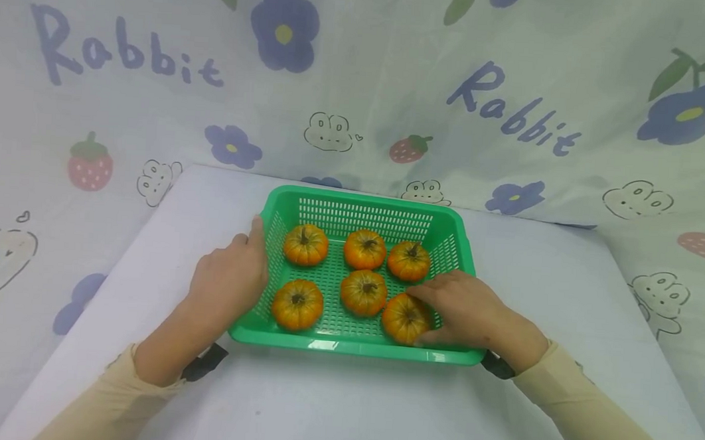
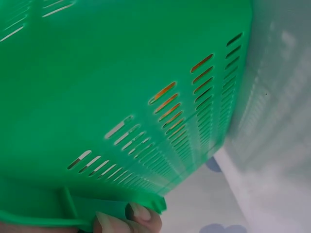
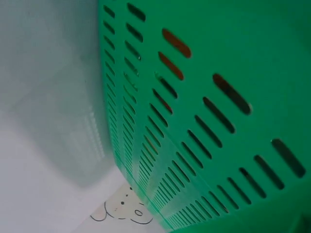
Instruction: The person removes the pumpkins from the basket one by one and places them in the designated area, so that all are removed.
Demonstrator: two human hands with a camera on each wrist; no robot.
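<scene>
A green plastic basket [image 1: 352,346] with slotted walls holds several small orange pumpkins, among them one at the back left [image 1: 306,245] and one at the front left [image 1: 297,305]. My left hand [image 1: 230,273] grips the basket's left rim; curled fingertips [image 2: 141,213] show under the rim in the left wrist view. Over the right wall reaches my right hand [image 1: 461,309], its thumb and fingers round the right side of the front-right pumpkin [image 1: 406,319]. The right wrist view shows only the slotted outer wall [image 3: 194,121], with that hand out of sight.
The basket stands on a white table [image 1: 331,405]. Behind it hangs a pale cloth [image 1: 360,81] printed with flowers, rabbits and strawberries. Other pumpkins lie at the back middle [image 1: 365,249], back right [image 1: 409,261] and centre [image 1: 363,292] of the basket.
</scene>
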